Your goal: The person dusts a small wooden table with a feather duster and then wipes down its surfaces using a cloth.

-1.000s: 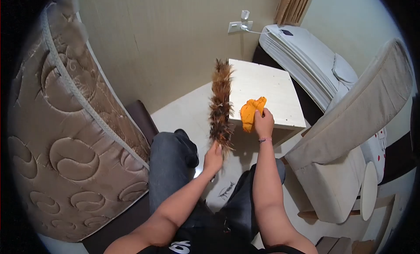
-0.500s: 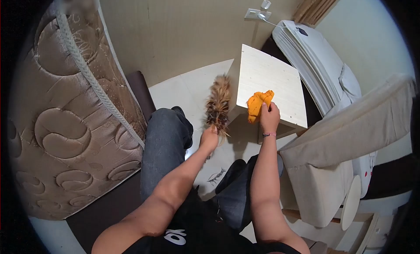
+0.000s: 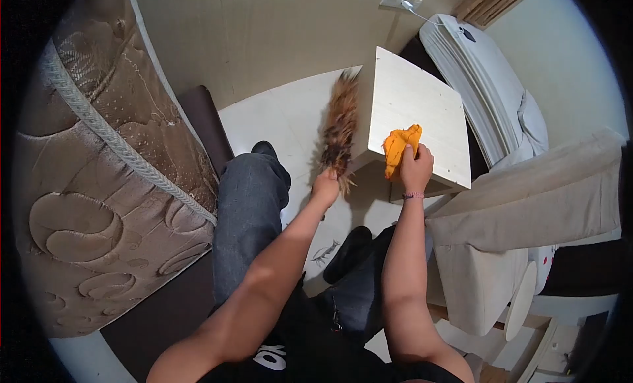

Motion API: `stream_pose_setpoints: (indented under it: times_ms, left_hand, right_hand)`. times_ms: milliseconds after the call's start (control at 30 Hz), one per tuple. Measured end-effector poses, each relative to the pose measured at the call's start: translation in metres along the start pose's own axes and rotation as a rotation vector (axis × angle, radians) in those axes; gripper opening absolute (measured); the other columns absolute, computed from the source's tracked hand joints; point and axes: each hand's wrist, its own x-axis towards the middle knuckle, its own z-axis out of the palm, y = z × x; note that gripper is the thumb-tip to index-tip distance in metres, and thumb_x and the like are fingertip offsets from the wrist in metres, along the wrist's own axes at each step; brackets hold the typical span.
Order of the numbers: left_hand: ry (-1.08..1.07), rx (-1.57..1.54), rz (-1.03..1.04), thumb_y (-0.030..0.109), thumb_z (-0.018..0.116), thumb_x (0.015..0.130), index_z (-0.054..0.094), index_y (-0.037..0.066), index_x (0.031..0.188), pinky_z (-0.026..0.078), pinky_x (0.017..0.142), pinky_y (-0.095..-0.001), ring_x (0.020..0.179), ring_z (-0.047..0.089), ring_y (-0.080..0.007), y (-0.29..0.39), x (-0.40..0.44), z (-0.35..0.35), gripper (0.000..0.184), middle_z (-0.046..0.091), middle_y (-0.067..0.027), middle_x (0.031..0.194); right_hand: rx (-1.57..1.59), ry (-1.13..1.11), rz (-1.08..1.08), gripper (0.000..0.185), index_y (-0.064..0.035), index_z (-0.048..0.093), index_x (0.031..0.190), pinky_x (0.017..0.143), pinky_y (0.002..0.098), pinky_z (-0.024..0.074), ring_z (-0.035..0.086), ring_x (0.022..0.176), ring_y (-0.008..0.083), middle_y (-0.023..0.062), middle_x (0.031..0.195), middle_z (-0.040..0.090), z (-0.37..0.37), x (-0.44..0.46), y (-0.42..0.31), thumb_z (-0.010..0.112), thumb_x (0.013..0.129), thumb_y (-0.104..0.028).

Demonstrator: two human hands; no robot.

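My left hand (image 3: pixel 325 187) is wrapped round the base of a brown feather duster (image 3: pixel 341 122), whose feathers point away from me along the side of a pale wooden nightstand (image 3: pixel 419 116). The duster's handle is mostly hidden by my hand and forearm. In my right hand (image 3: pixel 417 168) is a bunched orange cloth (image 3: pixel 399 146), pinched between thumb and fingers over the near edge of the nightstand's top. Whether the cloth touches the wood I cannot tell.
A brown quilted mattress (image 3: pixel 125 205) stands tilted at the left. White folded bedding (image 3: pixel 488 86) and a beige padded piece (image 3: pixel 527 205) are at the right. A wall socket (image 3: pixel 400 0) with a plugged cable is at the back. Feathers (image 3: pixel 326 252) lie on the floor tiles.
The feather duster has moved forward and closer to the nightstand's side. My right hand still holds the orange cloth near the top's front edge. The whole view has shifted slightly.
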Motion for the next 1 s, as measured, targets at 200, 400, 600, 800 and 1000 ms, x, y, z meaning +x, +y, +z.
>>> stream_pose_setpoints:
  times_ms: [200, 400, 600, 800, 1000]
  left_hand:
    - [-0.381, -0.181, -0.737, 0.026, 0.047, 0.103, 0.059, 0.007, 0.126, 0.050, 0.081, -0.0376, 0.088, 0.065, -0.0262, 0.022, -0.014, -0.011, 0.033, 0.070, -0.0134, 0.093]
    - [-0.266, -0.130, -0.571, 0.027, 0.049, 0.102, 0.060, 0.007, 0.127, 0.048, 0.089, -0.0386, 0.100, 0.066, -0.0290, 0.041, -0.009, -0.019, 0.034, 0.068, -0.0211, 0.107]
    - [-0.309, -0.077, -0.754, 0.029, 0.047, 0.101, 0.057, 0.015, 0.133, 0.048, 0.090, -0.0433, 0.109, 0.061, -0.0400, 0.037, -0.056, -0.014, 0.036, 0.065, -0.0208, 0.117]
    - [-0.376, -0.014, -1.067, 0.030, 0.044, 0.102, 0.052, 0.010, 0.135, 0.047, 0.091, -0.0483, 0.108, 0.059, -0.0434, 0.026, -0.086, -0.004, 0.040, 0.065, -0.0226, 0.114]
    - [-0.334, -0.026, -0.871, 0.027, 0.040, 0.103, 0.041, 0.010, 0.136, 0.049, 0.083, -0.0536, 0.101, 0.060, -0.0506, 0.112, -0.100, -0.025, 0.037, 0.063, -0.0292, 0.109]
  right_hand:
    - [-0.032, -0.009, -0.002, 0.028, -0.0004, 0.066, 0.095, 0.085, 0.0458, 0.0455, 0.057, 0.093, 0.0362, 0.0167, 0.094, 0.065, 0.010, 0.006, -0.002, 0.059, 0.090, -0.027]
    - [0.346, -0.020, 0.266, 0.028, 0.0023, 0.067, 0.098, 0.074, 0.0344, 0.0488, 0.062, 0.078, 0.0212, 0.0111, 0.085, 0.069, 0.013, 0.012, -0.008, 0.058, 0.092, -0.024]
    - [0.422, 0.030, 0.285, 0.027, 0.0029, 0.067, 0.095, 0.067, 0.0310, 0.0478, 0.057, 0.071, 0.0127, 0.0069, 0.079, 0.067, 0.022, 0.013, -0.007, 0.059, 0.093, -0.023]
    - [0.130, 0.210, 0.178, 0.029, 0.0002, 0.068, 0.089, 0.068, 0.0406, 0.0488, 0.065, 0.073, 0.0294, 0.0159, 0.082, 0.069, 0.035, 0.012, -0.009, 0.061, 0.087, -0.028]
    - [0.019, 0.262, 0.267, 0.032, -0.0034, 0.070, 0.092, 0.072, 0.0471, 0.0493, 0.065, 0.080, 0.0375, 0.0185, 0.087, 0.070, 0.037, 0.012, -0.013, 0.060, 0.084, -0.033]
